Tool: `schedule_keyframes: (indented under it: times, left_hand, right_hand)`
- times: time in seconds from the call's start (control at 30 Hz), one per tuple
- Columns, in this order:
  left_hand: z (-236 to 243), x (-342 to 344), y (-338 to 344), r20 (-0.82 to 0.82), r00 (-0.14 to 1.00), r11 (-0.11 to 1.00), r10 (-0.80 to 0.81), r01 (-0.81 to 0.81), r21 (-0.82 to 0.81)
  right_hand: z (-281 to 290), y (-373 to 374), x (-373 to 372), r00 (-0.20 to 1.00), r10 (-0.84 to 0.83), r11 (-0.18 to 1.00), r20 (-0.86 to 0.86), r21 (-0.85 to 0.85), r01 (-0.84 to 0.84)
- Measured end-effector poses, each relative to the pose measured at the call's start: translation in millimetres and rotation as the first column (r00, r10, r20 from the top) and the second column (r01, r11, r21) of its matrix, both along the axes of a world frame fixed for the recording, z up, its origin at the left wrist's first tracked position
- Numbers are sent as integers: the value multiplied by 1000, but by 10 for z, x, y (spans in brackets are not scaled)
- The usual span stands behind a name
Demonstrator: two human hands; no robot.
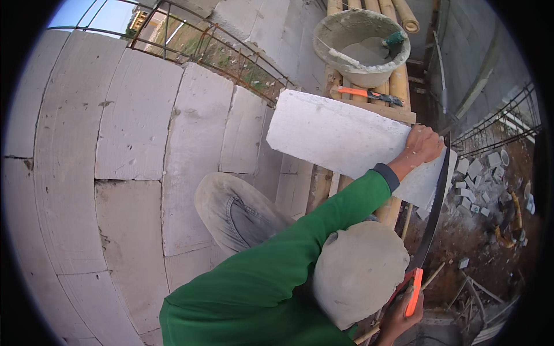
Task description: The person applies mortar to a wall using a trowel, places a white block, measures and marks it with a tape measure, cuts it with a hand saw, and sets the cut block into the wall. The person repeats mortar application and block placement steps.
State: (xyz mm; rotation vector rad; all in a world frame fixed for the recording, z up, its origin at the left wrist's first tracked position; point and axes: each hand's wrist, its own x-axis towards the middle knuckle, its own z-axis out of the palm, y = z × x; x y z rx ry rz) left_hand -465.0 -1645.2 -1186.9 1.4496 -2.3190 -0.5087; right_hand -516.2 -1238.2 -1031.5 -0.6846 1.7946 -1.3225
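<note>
A long white lightweight concrete block [340,130] lies across the bamboo platform in front of me. Near its right end, my left hand [423,144] grips the block from above, its fingers curled at the far edge. My right hand [398,316], low at the right, is closed round the orange handle of a handsaw [430,230]. The long dark blade runs up along the block's right end, with a narrow strip of white block showing beyond it. My two bent knees, in dusty trousers, are below the block; the nearer one partly hides the platform.
A mortar-caked bucket [362,72] holds grey mortar and a green-handled tool [394,38]. An orange-and-black tool [369,95] lies before it on the bamboo poles [398,86]. A block wall [130,127] fills the left. Beyond the platform's right edge, rubble [476,181] lies far below.
</note>
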Motion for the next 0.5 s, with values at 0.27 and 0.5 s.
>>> schedule_keyframes:
  times: [0.27, 0.5]
  left_hand:
    - [199, 186, -19, 277, 961, 987, 2, -46, 152]
    - [243, 81, -42, 244, 970, 996, -1, -20, 83]
  right_hand:
    - [-451, -958, -190, 970, 114, 983, -213, 166, -80]
    - [-182, 475, 75, 966, 98, 980, -238, 191, -52]
